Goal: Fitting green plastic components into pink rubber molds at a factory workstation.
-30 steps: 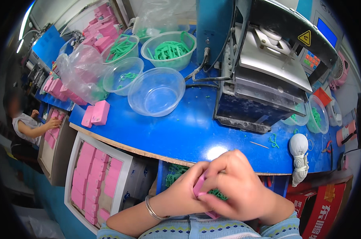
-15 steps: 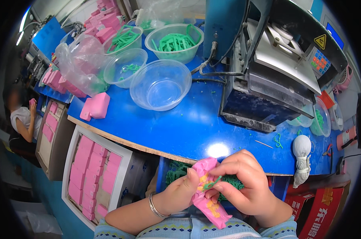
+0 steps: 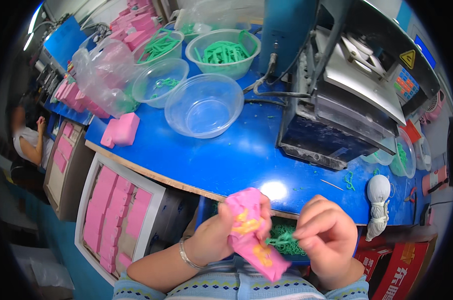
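My left hand (image 3: 214, 234) is closed around a soft pink rubber mould (image 3: 242, 230), bent and tilted, with yellow patches on its face. Beside it, my right hand (image 3: 329, 237) pinches a thin green wax piece (image 3: 281, 241) between thumb and fingertips, slightly blurred. This piece sits apart from the mould's face or only just at its edge; I cannot tell which. Under both hands, a blue drawer holds a tangle of green wax pieces (image 3: 288, 248), partly hidden by my hands.
On the blue table (image 3: 216, 162) stand a clear bowl (image 3: 204, 107), bowls of green pieces (image 3: 224, 52), a pink block (image 3: 124, 130) and a dark machine (image 3: 331, 115). A white cloth bundle (image 3: 378, 200) lies right. Pink moulds fill a tray (image 3: 111, 215) at left; a person (image 3: 34, 142) sits beyond.
My right hand has moved away from the mould to the right, drawing the green piece with it. My left hand has shifted slightly left and up with the mould.
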Demonstrator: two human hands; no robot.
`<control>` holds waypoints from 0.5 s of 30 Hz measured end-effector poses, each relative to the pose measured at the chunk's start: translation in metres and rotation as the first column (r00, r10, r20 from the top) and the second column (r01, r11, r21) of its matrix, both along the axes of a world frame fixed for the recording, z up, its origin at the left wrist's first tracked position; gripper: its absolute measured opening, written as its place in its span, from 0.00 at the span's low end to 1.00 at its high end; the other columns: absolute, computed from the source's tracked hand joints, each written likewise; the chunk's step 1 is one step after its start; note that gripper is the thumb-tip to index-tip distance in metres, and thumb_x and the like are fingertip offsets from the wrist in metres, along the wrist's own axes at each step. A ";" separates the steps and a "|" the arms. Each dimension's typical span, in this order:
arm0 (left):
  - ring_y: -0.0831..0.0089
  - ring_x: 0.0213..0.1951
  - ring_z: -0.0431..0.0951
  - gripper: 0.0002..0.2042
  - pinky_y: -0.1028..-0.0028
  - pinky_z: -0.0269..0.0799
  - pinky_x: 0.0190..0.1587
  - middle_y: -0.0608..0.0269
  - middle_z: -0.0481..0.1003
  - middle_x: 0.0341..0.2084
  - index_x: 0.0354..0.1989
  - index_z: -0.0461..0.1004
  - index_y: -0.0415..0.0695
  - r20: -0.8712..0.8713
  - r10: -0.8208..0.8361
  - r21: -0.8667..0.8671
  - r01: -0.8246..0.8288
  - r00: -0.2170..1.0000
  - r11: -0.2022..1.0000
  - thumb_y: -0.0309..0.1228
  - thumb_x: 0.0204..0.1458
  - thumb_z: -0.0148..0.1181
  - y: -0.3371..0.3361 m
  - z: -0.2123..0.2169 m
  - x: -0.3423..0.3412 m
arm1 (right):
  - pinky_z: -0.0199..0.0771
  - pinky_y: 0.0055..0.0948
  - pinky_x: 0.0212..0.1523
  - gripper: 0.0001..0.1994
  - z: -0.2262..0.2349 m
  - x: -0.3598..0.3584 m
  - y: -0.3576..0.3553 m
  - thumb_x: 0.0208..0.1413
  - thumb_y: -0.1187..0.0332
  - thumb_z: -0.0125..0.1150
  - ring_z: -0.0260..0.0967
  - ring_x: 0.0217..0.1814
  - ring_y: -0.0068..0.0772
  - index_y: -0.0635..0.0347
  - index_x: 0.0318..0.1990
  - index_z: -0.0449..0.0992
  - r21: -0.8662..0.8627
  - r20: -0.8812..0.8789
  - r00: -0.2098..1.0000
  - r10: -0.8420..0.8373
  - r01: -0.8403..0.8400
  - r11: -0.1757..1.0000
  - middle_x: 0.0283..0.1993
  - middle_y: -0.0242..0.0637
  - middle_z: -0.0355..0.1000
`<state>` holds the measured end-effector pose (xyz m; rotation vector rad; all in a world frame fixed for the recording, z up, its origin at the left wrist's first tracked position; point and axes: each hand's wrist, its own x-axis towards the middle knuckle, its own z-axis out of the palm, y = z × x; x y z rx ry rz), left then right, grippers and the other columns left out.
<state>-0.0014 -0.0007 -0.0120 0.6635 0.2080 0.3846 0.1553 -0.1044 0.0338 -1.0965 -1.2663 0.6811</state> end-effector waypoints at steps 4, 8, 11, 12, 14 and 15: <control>0.71 0.36 0.71 0.27 0.72 0.69 0.39 0.54 0.61 0.44 0.43 0.61 0.41 -0.020 0.593 0.863 -0.285 0.805 0.416 0.45 0.41 0.64 0.019 -0.010 0.000 | 0.63 0.22 0.37 0.03 -0.009 -0.005 -0.002 0.53 0.77 0.54 0.63 0.34 0.24 0.67 0.34 0.70 -0.081 -0.574 0.817 -0.060 0.016 0.997 0.34 0.39 0.68; 0.53 0.54 0.58 0.48 0.60 0.56 0.54 0.46 0.56 0.53 0.54 0.57 0.36 -0.040 0.697 0.991 0.115 0.716 -0.062 0.55 0.26 0.70 0.038 -0.004 0.008 | 0.63 0.22 0.39 0.03 -0.022 -0.002 -0.003 0.54 0.76 0.53 0.64 0.35 0.23 0.66 0.34 0.70 -0.115 -0.699 0.713 -0.051 -0.041 0.993 0.35 0.39 0.68; 0.47 0.56 0.54 0.44 0.53 0.49 0.57 0.44 0.56 0.54 0.49 0.66 0.38 0.045 0.659 0.987 0.068 0.750 -0.144 0.59 0.26 0.67 0.033 0.010 0.006 | 0.64 0.21 0.40 0.03 -0.026 -0.005 -0.003 0.53 0.77 0.54 0.64 0.37 0.23 0.66 0.34 0.71 -0.142 -0.627 0.775 -0.079 -0.015 0.990 0.36 0.38 0.69; 0.46 0.57 0.54 0.42 0.52 0.49 0.57 0.45 0.57 0.53 0.47 0.69 0.39 0.108 0.617 0.981 0.015 0.780 -0.191 0.61 0.26 0.65 0.030 0.016 0.005 | 0.64 0.21 0.40 0.03 -0.026 -0.007 -0.003 0.53 0.77 0.54 0.64 0.37 0.23 0.66 0.34 0.71 -0.143 -0.627 0.775 -0.081 -0.012 0.990 0.36 0.38 0.69; 0.51 0.54 0.58 0.30 0.57 0.54 0.55 0.49 0.62 0.50 0.39 0.74 0.42 0.109 0.585 0.988 -0.025 0.804 -0.149 0.52 0.31 0.69 0.018 0.027 0.004 | 0.64 0.21 0.39 0.03 -0.026 -0.012 -0.001 0.53 0.78 0.55 0.64 0.37 0.22 0.66 0.34 0.72 -0.134 -0.492 0.867 -0.082 0.017 0.991 0.36 0.38 0.69; 0.52 0.53 0.59 0.22 0.59 0.55 0.54 0.50 0.63 0.49 0.35 0.75 0.44 0.082 0.536 0.994 -0.031 0.840 -0.104 0.45 0.32 0.69 0.013 0.027 0.002 | 0.64 0.22 0.37 0.05 -0.026 -0.013 0.000 0.50 0.78 0.57 0.65 0.35 0.24 0.65 0.35 0.73 -0.129 -0.418 0.906 -0.073 0.020 0.991 0.34 0.38 0.70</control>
